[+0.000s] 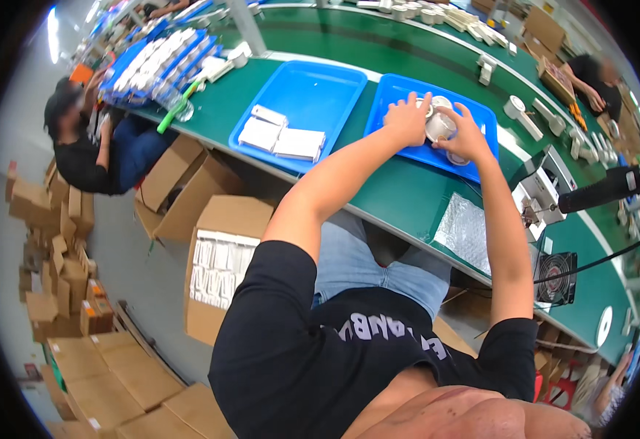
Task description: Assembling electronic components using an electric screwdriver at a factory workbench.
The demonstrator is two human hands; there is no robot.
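Both arms reach forward to a blue tray [387, 95] with several white round, cup-like parts [441, 127] clustered in it. My left hand [408, 121] curls its fingers over the left side of the cluster. From the right, my right hand [468, 136] closes thumb and fingers around the same parts, one of them under its palm. The hands hide some of the cluster. Beside this tray, to the left, a second blue tray [313, 88] holds several flat white rectangular pieces [299, 143] near its front edge.
Bubble wrap [466, 230] lies right of my lap on the green bench [378, 186]. Further right are a black-handled power tool [601, 190] and a small fan [556, 278]. An open carton [221, 267] of white parts stands below left. A person [86, 135] sits at far left.
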